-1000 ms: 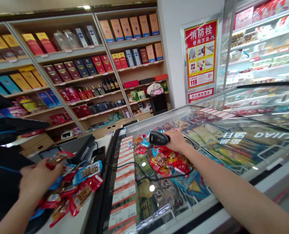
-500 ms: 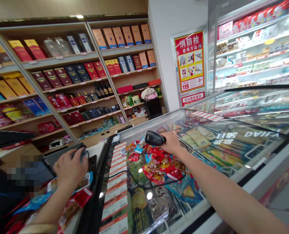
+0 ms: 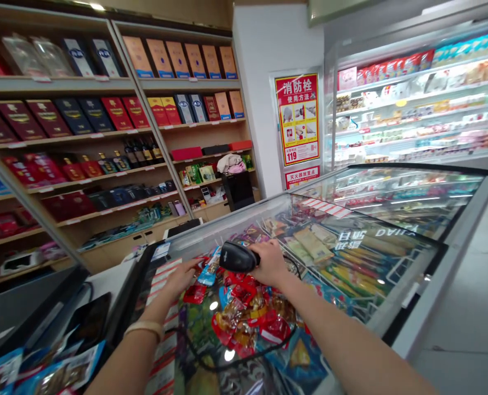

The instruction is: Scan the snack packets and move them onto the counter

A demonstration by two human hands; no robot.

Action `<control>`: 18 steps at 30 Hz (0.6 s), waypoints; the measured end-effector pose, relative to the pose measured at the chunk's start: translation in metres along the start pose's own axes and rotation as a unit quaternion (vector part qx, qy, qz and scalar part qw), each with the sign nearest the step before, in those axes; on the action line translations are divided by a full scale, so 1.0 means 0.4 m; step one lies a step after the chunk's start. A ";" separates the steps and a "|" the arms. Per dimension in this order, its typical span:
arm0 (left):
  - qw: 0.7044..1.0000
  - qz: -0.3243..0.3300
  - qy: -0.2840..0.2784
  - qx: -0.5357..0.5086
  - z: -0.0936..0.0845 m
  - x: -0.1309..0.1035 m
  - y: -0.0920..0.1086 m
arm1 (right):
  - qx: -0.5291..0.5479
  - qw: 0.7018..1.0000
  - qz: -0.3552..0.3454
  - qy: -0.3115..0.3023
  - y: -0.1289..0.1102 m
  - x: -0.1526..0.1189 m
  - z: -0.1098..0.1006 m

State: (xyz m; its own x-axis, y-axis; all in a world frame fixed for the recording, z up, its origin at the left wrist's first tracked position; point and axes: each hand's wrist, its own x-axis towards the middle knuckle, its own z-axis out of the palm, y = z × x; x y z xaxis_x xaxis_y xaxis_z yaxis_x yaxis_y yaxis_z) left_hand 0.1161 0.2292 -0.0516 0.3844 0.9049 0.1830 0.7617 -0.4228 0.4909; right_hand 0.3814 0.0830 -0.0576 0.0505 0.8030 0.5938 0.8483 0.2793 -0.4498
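My right hand [image 3: 272, 264] is wrapped around the handle of a black barcode scanner [image 3: 236, 257], held just above a pile of snack packets [image 3: 244, 307] in red, blue and clear wrappers. The pile lies on the glass lid of a chest freezer [image 3: 211, 378]. At the pile's far left edge, my left hand [image 3: 179, 281] reaches in with its fingers stretched toward the red packets and a blue packet [image 3: 209, 269]; the fingertips are partly hidden. The scanner's black cable [image 3: 244, 363] loops across the glass in front of the pile.
To the left, a counter bears a dark phone-like slab [image 3: 88, 318] and more snack packets [image 3: 58, 370]. A strip of price labels [image 3: 162, 280] runs along the freezer's left side. Behind stand shelves of boxed bottles [image 3: 79, 115], a red poster [image 3: 296, 119] and a lit refrigerated display [image 3: 416, 99].
My left hand has moved right, from over the counter to the pile's left edge. My right hand still grips the scanner over the pile. The view has turned right.
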 end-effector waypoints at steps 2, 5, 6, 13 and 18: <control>1.000 -0.003 -0.019 -0.023 0.001 -0.022 -0.014 | -0.004 1.000 -0.001 -0.004 -0.004 -0.003 0.003; 0.998 -0.005 -0.037 -0.046 -0.004 -0.085 -0.022 | -0.010 1.000 -0.005 -0.011 -0.008 -0.008 0.007; 0.998 -0.004 -0.044 -0.055 -0.007 -0.110 -0.019 | -0.012 1.000 -0.007 -0.015 -0.008 -0.008 0.009; 0.993 0.004 -0.017 -0.119 -0.013 -0.262 0.028 | -0.010 0.999 -0.027 -0.033 -0.014 -0.005 0.005; 0.973 -0.054 0.106 -0.200 -0.007 -0.306 0.045 | -0.016 0.998 -0.046 -0.040 -0.030 0.002 -0.015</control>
State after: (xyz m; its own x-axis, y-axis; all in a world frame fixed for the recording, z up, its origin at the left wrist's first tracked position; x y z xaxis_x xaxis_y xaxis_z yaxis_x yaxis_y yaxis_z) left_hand 0.0813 0.1111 -0.0629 0.1648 0.9509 0.2619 0.5113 -0.3094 0.8018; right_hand 0.3746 0.0772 -0.0478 -0.0698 0.8139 0.5768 0.8643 0.3380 -0.3724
